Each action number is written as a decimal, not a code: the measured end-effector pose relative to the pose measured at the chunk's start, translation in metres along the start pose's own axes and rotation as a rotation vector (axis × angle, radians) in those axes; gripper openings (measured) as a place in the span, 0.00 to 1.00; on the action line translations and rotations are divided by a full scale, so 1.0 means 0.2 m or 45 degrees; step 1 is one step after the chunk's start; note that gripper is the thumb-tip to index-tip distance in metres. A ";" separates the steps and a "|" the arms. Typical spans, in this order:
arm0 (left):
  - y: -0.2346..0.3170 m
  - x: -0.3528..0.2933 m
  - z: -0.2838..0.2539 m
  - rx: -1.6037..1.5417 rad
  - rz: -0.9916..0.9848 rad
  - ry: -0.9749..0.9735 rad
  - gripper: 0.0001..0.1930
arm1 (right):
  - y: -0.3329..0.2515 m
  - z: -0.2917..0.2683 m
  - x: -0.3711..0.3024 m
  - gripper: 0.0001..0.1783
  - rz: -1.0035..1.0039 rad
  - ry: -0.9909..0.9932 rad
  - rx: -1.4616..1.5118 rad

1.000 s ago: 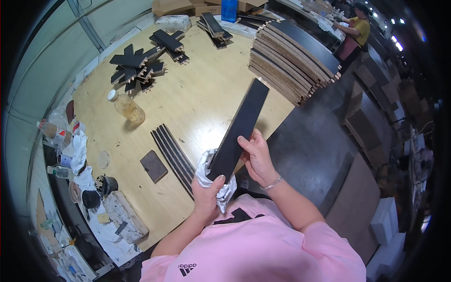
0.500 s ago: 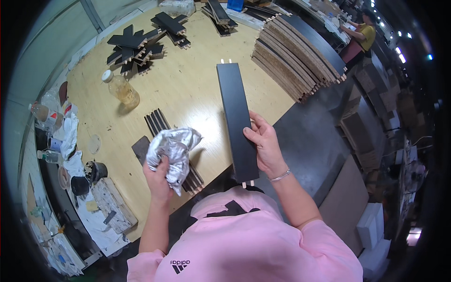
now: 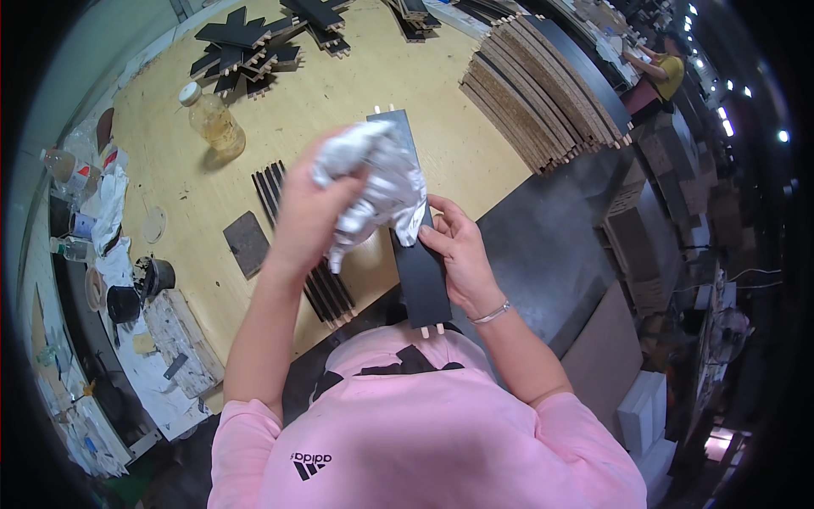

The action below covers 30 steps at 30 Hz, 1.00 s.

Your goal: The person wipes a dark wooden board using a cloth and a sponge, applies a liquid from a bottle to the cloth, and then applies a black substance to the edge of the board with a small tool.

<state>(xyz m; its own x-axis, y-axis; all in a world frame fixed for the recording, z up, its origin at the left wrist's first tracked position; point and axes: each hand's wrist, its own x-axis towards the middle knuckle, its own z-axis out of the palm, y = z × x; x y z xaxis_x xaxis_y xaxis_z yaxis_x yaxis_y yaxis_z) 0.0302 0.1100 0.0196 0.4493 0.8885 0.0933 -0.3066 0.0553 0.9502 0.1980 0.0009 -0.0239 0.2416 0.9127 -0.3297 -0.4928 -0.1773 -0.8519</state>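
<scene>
My right hand grips the right edge of a long black board, thumb on its face. Pale wooden dowels stick out of both ends of the board. A crumpled silvery-white cloth is bunched in my left hand and lies over the board's upper half, hiding part of it. Below my left forearm, several narrow black strips lie side by side on the table, partly covered by the arm. A small dark rectangular plate lies just left of them.
A capped bottle of yellowish liquid stands on the wooden table. Crossed black boards are piled at the far left, and a tall stack of boards sits at the far right. Black pots line the left edge. A person works in the background.
My left hand has carried the cloth up and right, from beside the board onto its face. The right hand still holds the board, which has shifted slightly left in view.
</scene>
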 end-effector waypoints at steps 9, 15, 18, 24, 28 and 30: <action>-0.33 -0.50 -0.07 1.183 0.386 -0.669 0.19 | -0.09 -0.11 0.06 0.21 -0.397 0.285 -0.005; -0.16 -0.19 -0.10 1.486 0.511 -0.182 0.25 | -0.10 -0.09 0.09 0.17 -0.423 0.289 0.140; -0.15 -0.22 -0.07 1.449 0.602 -0.048 0.29 | -0.09 -0.06 0.09 0.18 -0.390 0.236 0.111; -0.34 -0.51 0.09 -0.254 -0.399 -0.017 0.23 | -0.03 0.03 0.09 0.17 -0.460 0.259 0.267; -0.33 -0.50 0.06 -0.313 -0.465 0.164 0.20 | -0.01 0.08 0.03 0.18 -0.423 0.217 0.326; -0.30 -0.48 0.01 -0.463 -0.408 0.267 0.15 | -0.02 0.08 -0.02 0.14 -0.203 0.124 0.262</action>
<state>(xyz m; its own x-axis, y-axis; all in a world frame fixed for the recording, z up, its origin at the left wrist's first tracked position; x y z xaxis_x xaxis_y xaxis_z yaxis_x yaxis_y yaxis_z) 0.0076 0.0211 -0.0454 0.4020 0.8712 -0.2817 -0.4696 0.4602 0.7534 0.1864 0.0033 -0.0122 0.4039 0.8815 -0.2445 -0.5995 0.0531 -0.7986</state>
